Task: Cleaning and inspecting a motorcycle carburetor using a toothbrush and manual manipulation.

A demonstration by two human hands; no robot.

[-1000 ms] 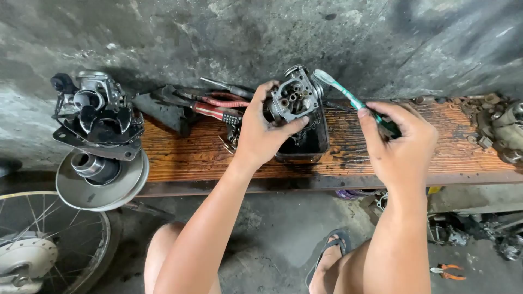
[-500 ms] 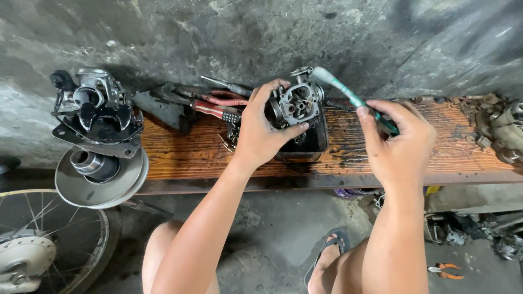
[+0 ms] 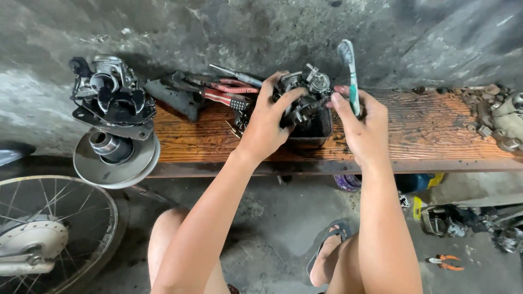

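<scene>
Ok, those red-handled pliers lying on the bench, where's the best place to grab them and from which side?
Probably by the red handles, coming from above. The pliers lie roughly flat on the wooden bench, the handles' upper side exposed, though other tools crowd close beside them. Their right end runs toward the left hand gripping the metal part, so a grip nearer the handles' left stretch looks clearer.
</scene>
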